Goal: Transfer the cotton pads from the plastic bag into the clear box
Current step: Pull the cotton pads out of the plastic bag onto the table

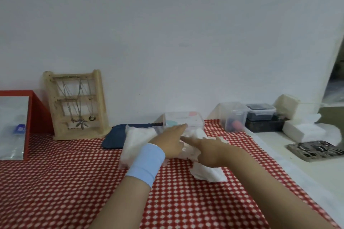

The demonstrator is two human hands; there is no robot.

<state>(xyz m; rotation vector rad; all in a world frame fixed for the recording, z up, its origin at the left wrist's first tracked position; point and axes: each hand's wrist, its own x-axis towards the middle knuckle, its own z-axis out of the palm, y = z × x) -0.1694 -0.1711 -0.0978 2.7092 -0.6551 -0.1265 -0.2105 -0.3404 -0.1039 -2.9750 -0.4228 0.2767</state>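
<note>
Fingers [179, 129] of a person's left hand [170, 141] reach out straight and close together over a crumpled white bag [136, 142]. Their tips are at the near wall of the clear box [183, 118], though blur hides whether they touch it. The right hand [211, 151] lies just beside the left, its index finger [188, 138] stretched leftward toward the left hand's knuckles and its other fingers curled under; whether they grip the bag cannot be told. The bag sprawls across the red checked cloth [74, 182] beneath both hands. One end bulges left of the blue wristband [147, 163] and another end [207, 173] flares out below the right hand. The pads [187, 152] show as a pale mass between the two hands, amid the bag's folds; single pads cannot be made out. The box stands at the back of the cloth by the wall, just behind the bag, with pink and pale green patches on it. A dark blue tray [113, 138] lies left of the box, partly under the bag. Beyond it a wooden stand [76, 104] hung with necklaces leans on the wall, next to a red case [40, 111]. To the right, off the cloth, sit a clear tub [232, 117], a dark-lidded tub [260, 112], a stack of white tissues [305, 130] and a patterned tray [314, 150].
</note>
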